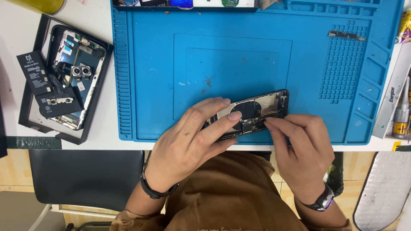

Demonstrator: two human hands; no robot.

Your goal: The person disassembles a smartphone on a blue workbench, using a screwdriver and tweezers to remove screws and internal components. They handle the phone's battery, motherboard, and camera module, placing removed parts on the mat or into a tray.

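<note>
An opened phone housing [252, 112], black-framed and without its screen, is shown held over the near edge of a blue silicone work mat [231, 55], tilted slightly so that its far end points up and to the right. The left hand [192, 141] is closed around the near half of the housing, fingers laid across its open face, while the right hand [299, 149] is pinched narrowly at the housing's lower edge, fingertips [269, 124] pressed against the small parts seated there. As far as can be judged, disassembly is well advanced: the display is already off, and a round dark coil, a pale plate and a cluster of board components lie exposed inside. What remains to be removed or refitted cannot be determined. A second gutted phone [75, 70] is seen in a black tray [32, 124] to the left, with a loose black battery [36, 72] and camera modules resting on it. A small metal bracket [346, 35] lies apart on the mat's studded area. The part touched by the right fingertips is hidden beneath them; whether a tool or a screw is held cannot be told. Tools at the right edge [402, 111] and objects along the top edge are cut off by the frame.
</note>
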